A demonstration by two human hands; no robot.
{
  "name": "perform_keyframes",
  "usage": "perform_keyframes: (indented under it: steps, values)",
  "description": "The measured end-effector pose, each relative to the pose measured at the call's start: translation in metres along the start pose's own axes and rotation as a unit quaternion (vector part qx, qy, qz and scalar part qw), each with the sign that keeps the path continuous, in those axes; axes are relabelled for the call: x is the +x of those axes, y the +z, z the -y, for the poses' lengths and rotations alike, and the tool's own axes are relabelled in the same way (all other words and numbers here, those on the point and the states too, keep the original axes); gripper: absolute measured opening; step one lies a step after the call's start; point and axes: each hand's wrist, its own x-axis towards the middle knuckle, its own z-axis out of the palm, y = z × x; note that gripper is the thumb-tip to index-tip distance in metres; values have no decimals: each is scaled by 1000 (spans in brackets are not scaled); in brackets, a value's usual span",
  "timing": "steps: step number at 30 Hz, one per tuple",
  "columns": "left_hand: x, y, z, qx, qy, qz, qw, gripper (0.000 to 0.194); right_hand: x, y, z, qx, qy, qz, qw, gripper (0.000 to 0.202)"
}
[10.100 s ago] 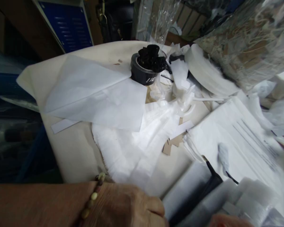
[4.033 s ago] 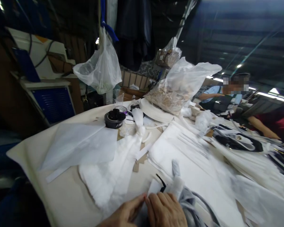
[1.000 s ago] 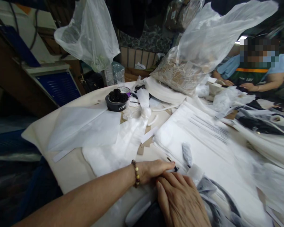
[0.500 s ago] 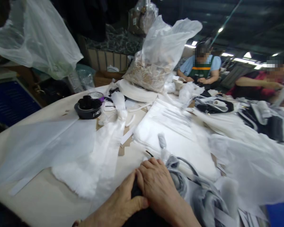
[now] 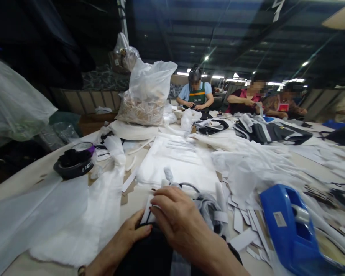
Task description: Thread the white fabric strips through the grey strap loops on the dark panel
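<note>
My right hand (image 5: pixel 179 220) lies flat on a folded black and grey garment (image 5: pixel 209 209) at the near edge of the table, fingers pressing a white paper strip (image 5: pixel 147 210) against it. My left hand (image 5: pixel 126 235) sits just left of it, its thumb pinching the black cloth (image 5: pixel 145 255) under the strip. A stack of white printed bags (image 5: pixel 178 161) lies just beyond both hands.
A blue tape dispenser (image 5: pixel 290 226) stands at the right among loose white strips. A black tape roll (image 5: pixel 73 166) sits at the left near white tissue sheets (image 5: pixel 37 212). A clear sack of scraps (image 5: pixel 145 96) stands at the back. Other people sit working across the table (image 5: pixel 25 180).
The view has swung up and right, bringing the blue tape dispenser and more workers into sight. My hands stay together on the garment, the right one now covering the paper strip.
</note>
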Motion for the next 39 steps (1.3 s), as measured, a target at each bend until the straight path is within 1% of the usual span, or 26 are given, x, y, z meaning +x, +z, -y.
perform_keyframes:
  steps: [2,3,4,5,6,7,8,9,10,11,13,15,17,19,21,23,27,29,33,36,39]
  values:
    - [-5,6,-9,-84,-34,39,995,57,-39,-20,-8,-28,33,-86,995,18]
    - [-7,8,-12,-115,-50,47,991,59,-63,-25,-16,-53,69,-131,988,22]
    - [-9,10,-15,-135,-65,46,988,60,-89,-26,-26,-79,122,-166,975,25]
    - [-11,11,-16,-145,-79,42,985,60,-115,-24,-36,-92,193,-179,960,34]
    - [-12,11,-17,-151,-88,36,984,60,-139,-19,-44,-75,279,-181,940,44]
    - [-12,11,-18,-154,-96,31,983,59,-159,-13,-51,-35,364,-185,912,54]
    - [-12,10,-18,-156,-105,32,982,57,-174,-6,-56,30,447,-172,877,61]
    - [-12,9,-18,-156,-114,35,980,55,-183,1,-57,93,499,-150,848,67]
    - [-12,9,-19,-154,-122,38,980,53,-186,6,-57,150,533,-136,821,72]
    - [-11,8,-20,-152,-126,43,979,49,-185,8,-54,194,549,-132,802,75]
    - [-10,7,-22,-154,-136,57,977,41,-172,6,-47,250,549,-142,784,76]
    - [-8,7,-24,-163,-150,71,972,32,-156,-4,-40,305,539,-150,771,70]
    - [-8,8,-24,-175,-162,73,968,24,-145,-13,-38,370,527,-141,752,62]
    - [-9,10,-23,-194,-176,71,963,19,-141,-18,-39,423,521,-139,728,56]
    - [-11,13,-22,-215,-189,70,956,18,-141,-18,-42,447,522,-141,713,52]
    - [-15,17,-23,-224,-189,69,954,20,-142,-16,-46,455,522,-141,707,50]
    - [-23,27,-31,-210,-188,55,958,25,-145,-13,-47,458,513,-149,711,51]
    - [-25,30,-34,-200,-185,43,961,27,-146,-14,-45,446,500,-164,724,51]
    - [-23,32,-31,-200,-134,39,970,34,-145,-15,-45,390,482,-191,761,55]
    - [-18,32,-25,-189,-132,18,973,37,-142,-13,-53,357,489,-171,777,52]
    - [-14,32,-23,-177,-143,3,974,39,-144,-6,-68,319,506,-143,789,51]
